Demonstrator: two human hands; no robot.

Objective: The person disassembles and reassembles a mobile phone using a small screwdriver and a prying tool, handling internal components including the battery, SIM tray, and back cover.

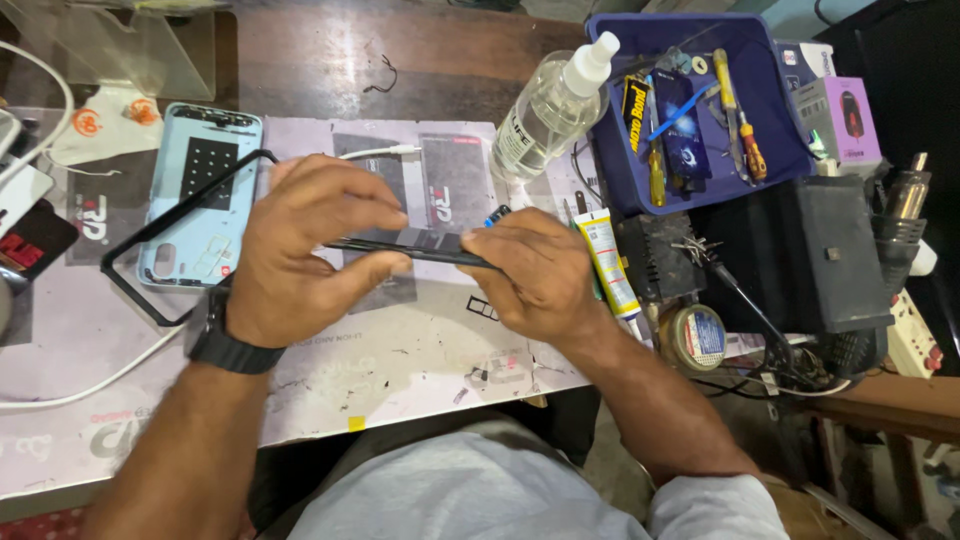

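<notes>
Cluttered tabletop (420, 360) at frame centre: left hand (305, 255) and right hand (540, 275), fingers closed, grip a thin dark phone panel (420, 245) edge-on between them; pale-blue back cover (200, 190) lies upper left.

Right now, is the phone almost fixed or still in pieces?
Still in pieces. Done: the light blue back cover is off, lying beside a black frame. In hand: the left hand and right hand pinch the thin dark phone body edge-on. Left: putting those parts together.
</notes>
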